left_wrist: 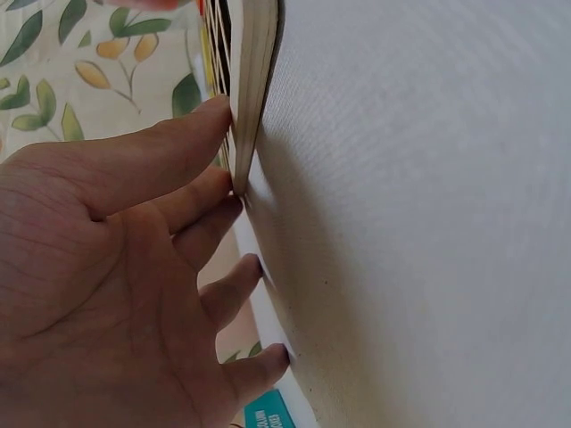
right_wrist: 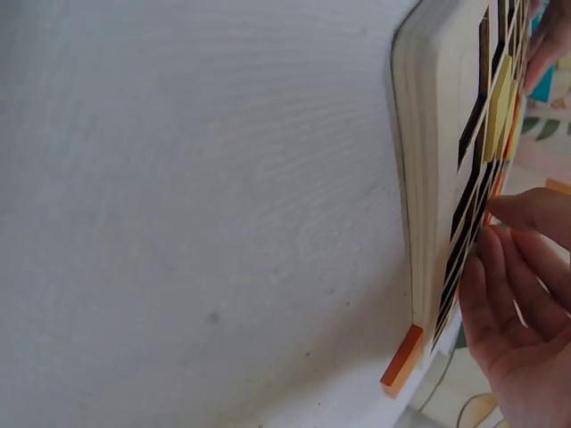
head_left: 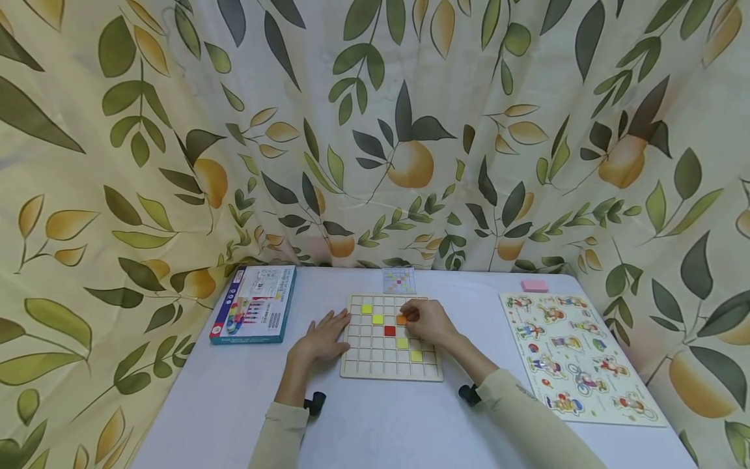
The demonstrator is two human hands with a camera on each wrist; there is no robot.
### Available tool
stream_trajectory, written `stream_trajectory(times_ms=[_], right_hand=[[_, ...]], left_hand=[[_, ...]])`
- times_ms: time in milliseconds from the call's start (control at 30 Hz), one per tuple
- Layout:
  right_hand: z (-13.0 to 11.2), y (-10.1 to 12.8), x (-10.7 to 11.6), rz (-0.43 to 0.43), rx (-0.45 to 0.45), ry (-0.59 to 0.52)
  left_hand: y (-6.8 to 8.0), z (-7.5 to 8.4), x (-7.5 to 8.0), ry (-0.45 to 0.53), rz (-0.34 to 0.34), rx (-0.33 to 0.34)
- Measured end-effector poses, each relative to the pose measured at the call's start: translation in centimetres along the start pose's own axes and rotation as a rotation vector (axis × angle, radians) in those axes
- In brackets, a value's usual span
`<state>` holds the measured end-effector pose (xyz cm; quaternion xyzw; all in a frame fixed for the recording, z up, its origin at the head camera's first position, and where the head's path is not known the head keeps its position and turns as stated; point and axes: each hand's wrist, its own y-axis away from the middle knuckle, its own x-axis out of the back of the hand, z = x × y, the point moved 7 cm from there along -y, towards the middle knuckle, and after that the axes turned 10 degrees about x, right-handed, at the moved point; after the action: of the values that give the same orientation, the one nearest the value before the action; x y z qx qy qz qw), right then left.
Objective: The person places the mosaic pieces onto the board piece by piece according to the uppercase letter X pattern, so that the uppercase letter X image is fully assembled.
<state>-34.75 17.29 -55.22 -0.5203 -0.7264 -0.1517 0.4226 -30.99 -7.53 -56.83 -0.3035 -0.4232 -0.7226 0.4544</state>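
A wooden grid board (head_left: 363, 365) lies flat on the table, with yellow tiles (head_left: 377, 320) and a red tile (head_left: 389, 331) set diagonally in its squares. My right hand (head_left: 432, 322) is over the board's upper right part, thumb and fingertips pinching an orange tile (head_left: 401, 320) at a square. The right hand (right_wrist: 526, 294) partly hides that tile in the right wrist view. My left hand (head_left: 321, 337) rests at the board's left edge, fingers spread. In the left wrist view, the left hand's thumb and fingertips (left_wrist: 214, 120) touch the board's side.
Behind the board lies a small pattern card (head_left: 399, 281). A boxed set (head_left: 258, 305) stands at the left. At the right are a picture puzzle board (head_left: 562, 352) and a pink block (head_left: 534, 286). An orange block (right_wrist: 401, 361) lies beside the board on the table.
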Motion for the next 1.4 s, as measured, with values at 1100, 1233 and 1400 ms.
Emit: stream_trajectory(times_ms=[1100, 1233, 1400], right_hand=[[4.4, 5.2, 5.3, 0.035, -0.080, 0.073], [4.5, 5.6, 5.0, 0.012, -0.080, 0.075], [4.3, 5.8, 4.9, -0.006, -0.089, 0.077]], left_hand=[[-1.9, -1.5, -1.2, -0.026, 0.015, 0.007], [-1.8, -1.4, -1.2, -0.020, 0.015, 0.007], [-1.1, -0.9, -0.9, -0.019, 0.011, 0.006]])
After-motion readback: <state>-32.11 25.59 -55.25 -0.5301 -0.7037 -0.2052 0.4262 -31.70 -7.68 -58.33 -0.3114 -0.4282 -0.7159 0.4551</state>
